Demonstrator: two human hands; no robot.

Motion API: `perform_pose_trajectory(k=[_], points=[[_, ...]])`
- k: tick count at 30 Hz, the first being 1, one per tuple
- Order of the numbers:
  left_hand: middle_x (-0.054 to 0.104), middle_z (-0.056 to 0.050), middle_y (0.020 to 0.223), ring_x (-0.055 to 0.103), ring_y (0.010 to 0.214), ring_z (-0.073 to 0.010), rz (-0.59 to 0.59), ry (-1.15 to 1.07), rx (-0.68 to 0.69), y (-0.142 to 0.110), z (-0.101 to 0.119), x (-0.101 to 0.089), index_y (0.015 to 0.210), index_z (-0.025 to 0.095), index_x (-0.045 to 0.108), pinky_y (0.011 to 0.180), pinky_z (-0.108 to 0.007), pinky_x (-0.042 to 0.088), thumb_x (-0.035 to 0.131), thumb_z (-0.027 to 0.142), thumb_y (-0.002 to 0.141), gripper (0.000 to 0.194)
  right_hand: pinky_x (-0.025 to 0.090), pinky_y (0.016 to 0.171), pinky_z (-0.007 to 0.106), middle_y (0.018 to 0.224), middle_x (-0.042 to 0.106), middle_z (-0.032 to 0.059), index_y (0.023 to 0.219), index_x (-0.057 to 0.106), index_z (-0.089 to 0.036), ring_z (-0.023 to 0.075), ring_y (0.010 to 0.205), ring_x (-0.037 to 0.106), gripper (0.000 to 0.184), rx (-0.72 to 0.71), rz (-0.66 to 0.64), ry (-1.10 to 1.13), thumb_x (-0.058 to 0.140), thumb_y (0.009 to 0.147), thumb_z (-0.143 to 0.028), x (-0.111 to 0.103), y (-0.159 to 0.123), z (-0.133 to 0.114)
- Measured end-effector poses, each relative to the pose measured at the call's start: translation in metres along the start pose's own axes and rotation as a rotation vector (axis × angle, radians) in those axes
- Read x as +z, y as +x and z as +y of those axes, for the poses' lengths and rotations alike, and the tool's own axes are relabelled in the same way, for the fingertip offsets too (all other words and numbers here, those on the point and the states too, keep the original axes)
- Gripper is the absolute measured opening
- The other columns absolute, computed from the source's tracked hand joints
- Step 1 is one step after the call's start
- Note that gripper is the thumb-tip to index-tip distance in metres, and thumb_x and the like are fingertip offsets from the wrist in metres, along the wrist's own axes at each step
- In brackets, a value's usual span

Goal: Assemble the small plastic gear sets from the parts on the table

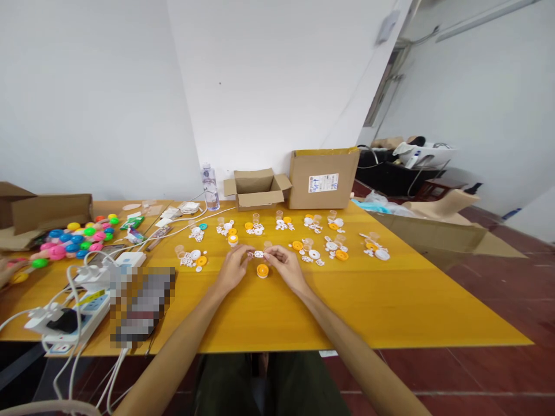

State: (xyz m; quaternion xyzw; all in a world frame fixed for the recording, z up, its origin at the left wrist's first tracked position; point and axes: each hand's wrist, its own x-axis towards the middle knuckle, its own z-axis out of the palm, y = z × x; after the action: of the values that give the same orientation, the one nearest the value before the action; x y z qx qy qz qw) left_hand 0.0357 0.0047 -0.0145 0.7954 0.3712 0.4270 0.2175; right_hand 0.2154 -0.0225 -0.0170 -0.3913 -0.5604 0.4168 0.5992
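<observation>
My left hand (234, 267) and my right hand (284, 263) meet over the middle of the yellow table (390, 306). Both pinch small white gear-like parts (259, 253) between their fingertips. An orange round cap (262, 270) lies on the table right below the fingers. Around them lie several little groups of white gears, orange discs and clear small cups (313, 253), spread in two rows across the tabletop.
Two cardboard boxes (323, 178) and a clear bottle (210, 186) stand at the far edge. On the left sit a power strip with white cables (82, 315), coloured plastic balls (78, 238) and another person's hand (6, 271). Flattened cardboard (442, 228) lies right of the table.
</observation>
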Motion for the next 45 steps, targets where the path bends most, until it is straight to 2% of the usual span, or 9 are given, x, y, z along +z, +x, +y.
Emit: perform_pose_trajectory(k=[5, 12, 20, 23, 28, 32, 36, 40, 45], points=[[0.071, -0.006, 0.096, 0.064, 0.095, -0.022, -0.08, 0.184, 0.077, -0.003, -0.007, 0.001, 0.096, 0.021, 0.068, 0.088, -0.035, 0.051, 0.05, -0.002, 0.081, 0.033, 0.053, 0.071, 0.032, 0.076, 0.07, 0.0021, 0.075, 0.068, -0.022, 0.0205, 0.074, 0.065, 0.029, -0.007, 0.024, -0.009, 0.076, 0.071, -0.05, 0.0, 0.001, 0.004], [0.069, -0.005, 0.085, 0.064, 0.086, -0.02, -0.062, 0.127, 0.046, -0.001, -0.007, 0.001, 0.08, 0.021, 0.066, 0.081, -0.031, 0.05, 0.05, 0.003, 0.085, 0.025, 0.053, 0.072, 0.032, 0.077, 0.07, 0.0021, 0.076, 0.068, -0.023, 0.0209, 0.075, 0.065, 0.03, -0.015, 0.05, -0.021, 0.076, 0.071, -0.051, -0.001, 0.001, 0.004], [0.068, 0.0, 0.078, 0.064, 0.073, -0.0163, 0.071, -0.238, -0.114, 0.004, 0.006, 0.001, 0.087, 0.02, 0.065, 0.073, -0.028, 0.051, 0.054, 0.018, 0.087, 0.011, 0.054, 0.072, 0.032, 0.076, 0.07, 0.0019, 0.076, 0.067, -0.023, 0.0203, 0.074, 0.065, 0.028, -0.048, 0.112, -0.034, 0.073, 0.073, -0.05, 0.0, 0.0, 0.004], [0.068, 0.0, 0.074, 0.063, 0.068, -0.0149, 0.067, -0.403, -0.185, 0.006, 0.009, 0.001, 0.086, 0.019, 0.066, 0.069, -0.027, 0.051, 0.058, 0.023, 0.084, 0.009, 0.053, 0.071, 0.032, 0.076, 0.07, 0.0021, 0.076, 0.067, -0.023, 0.0203, 0.074, 0.065, 0.026, -0.05, 0.105, -0.049, 0.072, 0.074, -0.049, 0.0, 0.0, 0.003], [0.072, -0.002, 0.081, 0.067, 0.074, -0.0161, 0.048, -0.535, -0.274, 0.006, 0.011, 0.001, 0.087, 0.018, 0.069, 0.073, -0.027, 0.053, 0.072, 0.024, 0.072, 0.016, 0.054, 0.07, 0.032, 0.075, 0.071, 0.0022, 0.075, 0.068, -0.022, 0.0207, 0.073, 0.066, 0.025, -0.023, 0.08, -0.043, 0.073, 0.072, -0.047, 0.0, -0.001, 0.001], [0.073, -0.003, 0.084, 0.068, 0.078, -0.0174, 0.061, -0.51, -0.254, 0.006, 0.014, 0.002, 0.086, 0.018, 0.071, 0.076, -0.028, 0.053, 0.072, 0.027, 0.073, 0.015, 0.053, 0.07, 0.032, 0.075, 0.071, 0.0022, 0.076, 0.069, -0.022, 0.0206, 0.073, 0.066, 0.027, -0.01, 0.066, -0.034, 0.073, 0.072, -0.048, 0.001, -0.001, 0.001], [0.072, -0.003, 0.086, 0.064, 0.079, -0.0168, 0.091, -0.359, -0.15, 0.006, 0.017, 0.0, 0.085, 0.02, 0.073, 0.074, -0.027, 0.05, 0.071, 0.029, 0.077, 0.012, 0.053, 0.068, 0.031, 0.074, 0.07, 0.002, 0.076, 0.069, -0.022, 0.0198, 0.07, 0.064, 0.029, 0.005, 0.039, -0.021, 0.075, 0.071, -0.05, 0.002, -0.001, 0.001], [0.069, -0.003, 0.087, 0.06, 0.079, -0.0168, 0.068, -0.263, -0.078, 0.006, 0.021, -0.001, 0.083, 0.022, 0.074, 0.068, -0.027, 0.046, 0.07, 0.029, 0.078, 0.01, 0.053, 0.067, 0.031, 0.073, 0.069, 0.0015, 0.074, 0.069, -0.022, 0.0191, 0.069, 0.063, 0.028, -0.002, 0.018, -0.011, 0.075, 0.071, -0.049, 0.003, -0.002, 0.0], [0.07, -0.003, 0.085, 0.059, 0.077, -0.0167, 0.025, -0.243, -0.07, 0.006, 0.024, 0.0, 0.084, 0.022, 0.074, 0.067, -0.027, 0.045, 0.068, 0.029, 0.08, 0.01, 0.053, 0.067, 0.031, 0.073, 0.07, 0.0017, 0.074, 0.069, -0.022, 0.0196, 0.069, 0.064, 0.029, -0.011, 0.008, -0.016, 0.075, 0.071, -0.05, 0.002, -0.002, -0.003]])
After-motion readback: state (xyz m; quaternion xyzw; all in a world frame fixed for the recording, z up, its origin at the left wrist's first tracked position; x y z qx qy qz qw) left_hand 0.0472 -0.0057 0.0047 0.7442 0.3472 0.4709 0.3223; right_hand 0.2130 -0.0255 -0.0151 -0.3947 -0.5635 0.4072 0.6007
